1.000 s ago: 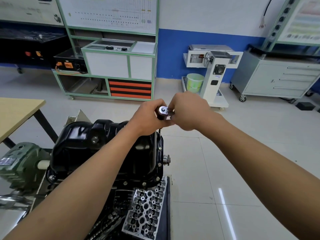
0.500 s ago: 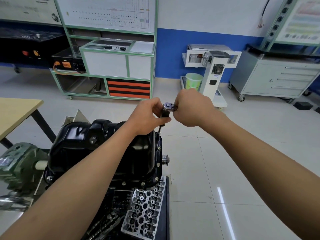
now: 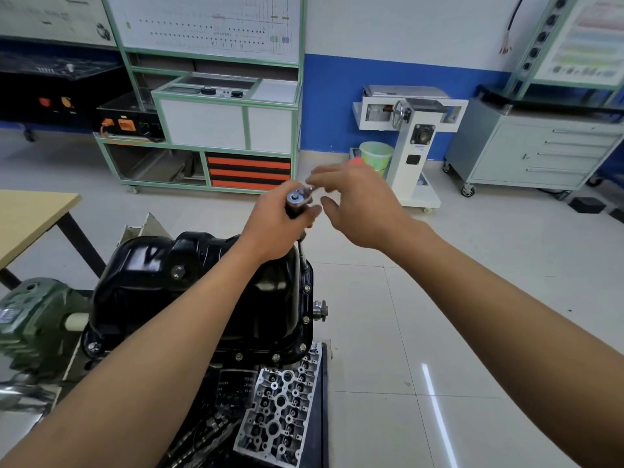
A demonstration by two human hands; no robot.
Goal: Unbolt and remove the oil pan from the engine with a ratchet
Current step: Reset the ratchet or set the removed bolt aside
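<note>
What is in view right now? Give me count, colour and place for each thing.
oil pan: one, black, centre left
ratchet: one, silver head, above the pan's right edge
cylinder head: one, silver, just below the pan
motor: one, dark green, far left
table: one, light wood top, left edge
bench: one, green frame, orange drawers, back wall
stand: one, white, back centre
bucket: one, pale green, beside the stand
cabinet: one, grey, on wheels, back right
left hand: one, gripping the ratchet under its head
right hand: one, fingers loose, beside the ratchet head
</note>
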